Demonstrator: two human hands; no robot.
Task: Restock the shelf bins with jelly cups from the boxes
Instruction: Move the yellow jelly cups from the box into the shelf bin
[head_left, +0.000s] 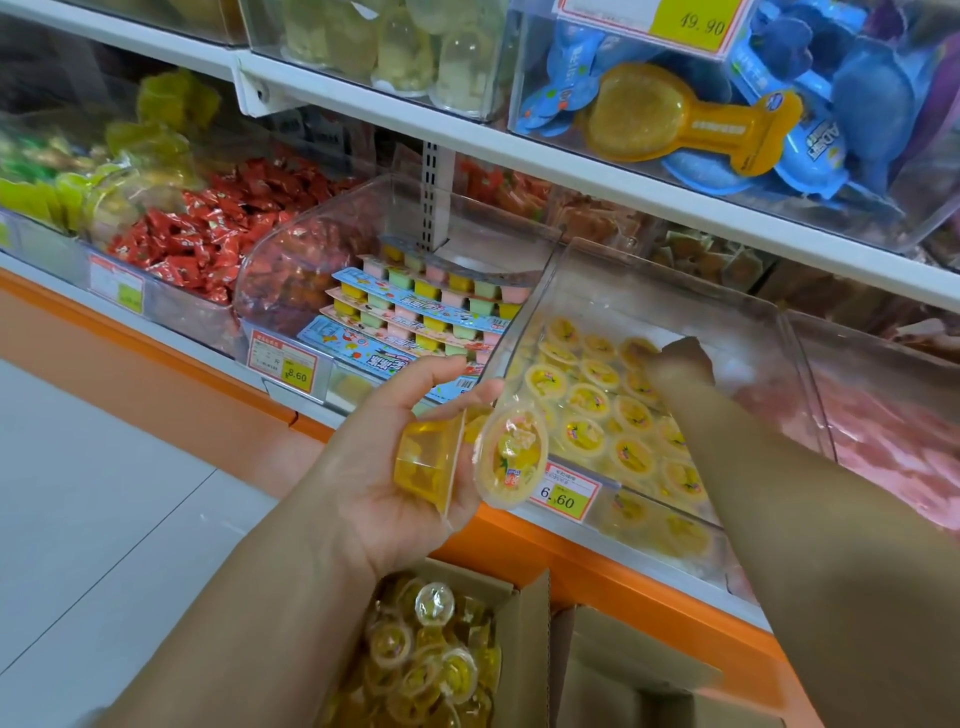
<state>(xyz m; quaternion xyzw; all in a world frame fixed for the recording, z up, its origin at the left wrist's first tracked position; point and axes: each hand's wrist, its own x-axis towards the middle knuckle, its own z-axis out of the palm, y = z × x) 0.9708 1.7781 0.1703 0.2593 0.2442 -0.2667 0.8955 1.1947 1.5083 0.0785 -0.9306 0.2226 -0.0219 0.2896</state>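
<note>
At the far left, a clear bin holds red foil-wrapped sweets. Beside it, a curved clear plastic bin is stacked with strips of small pastel jelly pots and carries a price tag reading 8.60.

In front of that bin the left hand is turned palm up. Its fingers are loosely curled around two yellow translucent jelly cups: the side-lying cup rests in the palm, and the lid-up cup sits against it toward the fingertips, its printed lid facing the camera.

Directly below the hand, an open brown cardboard box stands on the floor, filled with loose yellow jelly cups.

To the right, the clear plastic shelf bin on the lowest shelf holds rows of shelved yellow jelly cups with their lids up. A price tag reading 6.60 is on its front edge.

The right hand reaches into this bin from the right, with its fingertips down among the back rows. It is blurred, so I cannot tell whether it is spread or pinching a cup.

Farther right, the neighbouring bin holds pale pink packets.
</note>
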